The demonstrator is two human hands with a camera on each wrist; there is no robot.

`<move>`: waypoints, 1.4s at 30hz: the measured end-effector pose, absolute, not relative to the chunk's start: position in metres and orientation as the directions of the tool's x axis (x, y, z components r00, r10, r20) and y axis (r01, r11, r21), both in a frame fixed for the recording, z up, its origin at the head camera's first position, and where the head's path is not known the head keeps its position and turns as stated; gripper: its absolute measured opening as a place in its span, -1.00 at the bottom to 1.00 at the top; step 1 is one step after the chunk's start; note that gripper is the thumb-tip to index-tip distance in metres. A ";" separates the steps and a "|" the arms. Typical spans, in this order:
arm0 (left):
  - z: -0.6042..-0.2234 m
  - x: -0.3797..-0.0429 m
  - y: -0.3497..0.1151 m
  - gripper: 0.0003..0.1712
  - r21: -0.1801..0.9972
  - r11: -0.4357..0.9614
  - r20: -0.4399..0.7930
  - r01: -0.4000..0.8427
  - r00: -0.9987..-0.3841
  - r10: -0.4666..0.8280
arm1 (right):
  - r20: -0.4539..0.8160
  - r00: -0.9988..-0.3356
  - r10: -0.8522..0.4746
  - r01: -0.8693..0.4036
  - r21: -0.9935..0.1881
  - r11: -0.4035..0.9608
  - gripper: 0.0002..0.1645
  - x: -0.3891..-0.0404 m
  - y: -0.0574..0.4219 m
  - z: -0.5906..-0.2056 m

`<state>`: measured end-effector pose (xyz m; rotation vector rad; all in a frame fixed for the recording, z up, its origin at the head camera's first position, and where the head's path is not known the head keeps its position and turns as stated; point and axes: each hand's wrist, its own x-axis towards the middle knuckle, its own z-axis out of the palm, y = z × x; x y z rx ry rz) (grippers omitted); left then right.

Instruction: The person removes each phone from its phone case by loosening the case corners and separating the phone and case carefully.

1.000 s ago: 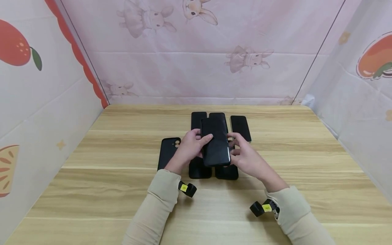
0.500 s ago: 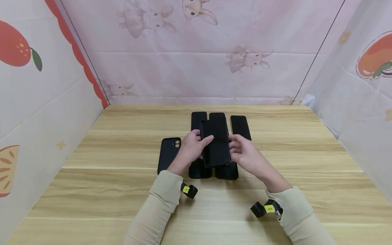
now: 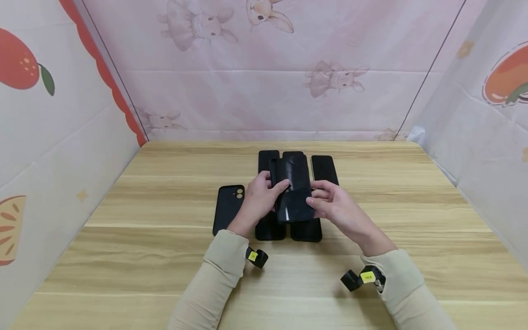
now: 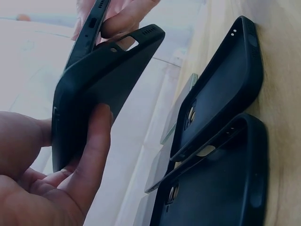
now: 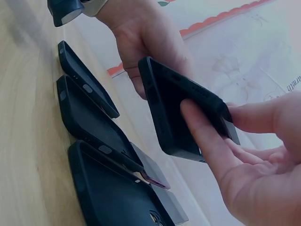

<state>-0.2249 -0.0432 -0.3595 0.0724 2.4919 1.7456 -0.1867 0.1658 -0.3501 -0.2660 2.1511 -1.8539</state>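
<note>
Above the middle of the table, both hands hold a black phone (image 3: 300, 174) partly seated in a black phone case (image 4: 124, 70). My left hand (image 3: 260, 197) grips the left long side, thumb across the screen and fingers behind the case. My right hand (image 3: 340, 208) pinches the right side, its thumb on the lower screen edge. In the left wrist view, the phone (image 4: 83, 42) and case meet along one side and spread apart at the end. A right finger (image 5: 200, 120) lies in that wedge between them, as the right wrist view shows.
An empty black case (image 3: 227, 211) lies to the left. Two more cases (image 3: 270, 229) lie under the hands. Behind them are a black phone (image 3: 268, 160), another partly covered phone (image 3: 293, 154) and a phone (image 3: 324, 168) at right. The table (image 3: 144, 275) is wood-grained.
My right thumb has come onto the front of the phone from its side. The phone has tilted slightly, and glare now shows on its screen. My left hand keeps its grip.
</note>
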 end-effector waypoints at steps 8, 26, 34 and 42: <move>-0.355 -0.225 -0.045 -0.49 0.981 0.189 -0.071 -0.032 -0.977 0.202 | -0.076 -0.944 -0.322 0.034 -0.990 0.134 -0.41 -0.187 0.176 -0.344; -0.360 -0.230 -0.027 -0.57 0.976 0.159 -0.196 -0.150 -0.924 0.328 | -0.044 -0.966 -0.256 0.027 -0.997 0.067 -0.32 -0.188 0.216 -0.333; -0.362 -0.224 0.004 -0.52 0.970 0.158 -0.235 -0.186 -0.882 0.409 | -0.091 -0.980 -0.174 0.073 -0.991 0.111 -0.28 -0.193 0.238 -0.330; -0.366 -0.221 0.028 -0.50 0.964 0.182 -0.259 -0.194 -0.843 0.472 | -0.120 -0.987 -0.104 0.110 -0.989 0.096 -0.25 -0.201 0.265 -0.335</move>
